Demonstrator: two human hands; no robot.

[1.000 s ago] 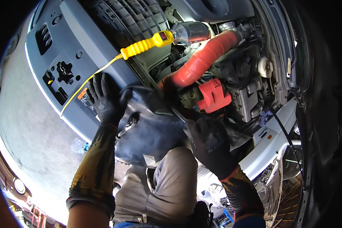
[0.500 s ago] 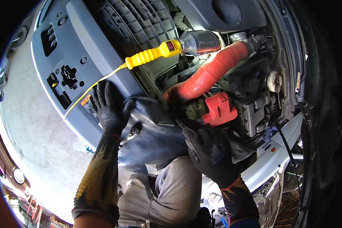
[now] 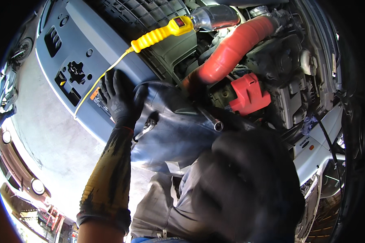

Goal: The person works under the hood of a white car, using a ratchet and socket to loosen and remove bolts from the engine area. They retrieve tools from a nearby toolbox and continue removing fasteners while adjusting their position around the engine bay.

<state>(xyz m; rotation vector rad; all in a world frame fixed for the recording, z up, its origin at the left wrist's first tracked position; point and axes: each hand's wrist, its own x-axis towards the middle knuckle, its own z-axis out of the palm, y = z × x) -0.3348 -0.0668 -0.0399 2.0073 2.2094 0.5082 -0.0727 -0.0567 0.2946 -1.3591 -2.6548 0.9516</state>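
My gloved left hand (image 3: pixel 118 99) lies flat with its fingers spread on the blue-grey front panel (image 3: pixel 97 38), beside a yellow cord and an orange-marked label. Close in front of the view, my right hand (image 3: pixel 247 182) is a large dark blur; its fingers cannot be made out. A black cover (image 3: pixel 172 133) drapes over the panel's edge, with a ratchet (image 3: pixel 147 128) lying on it. Farther right on the cover rests a metal bar-shaped tool with a round end (image 3: pixel 213 120), apart from both hands.
A yellow-handled work lamp (image 3: pixel 162 35) lies across the engine bay. Behind it runs a red hose (image 3: pixel 235 48), with a red plastic cover (image 3: pixel 249 95) nearer. A support rod (image 3: pixel 328 143) stands at the right. Other vehicles show at far left.
My right hand has come off the metal tool and moved up close to the view, leaving that tool on the cover. My left hand stays on the panel. The view has shifted slightly.
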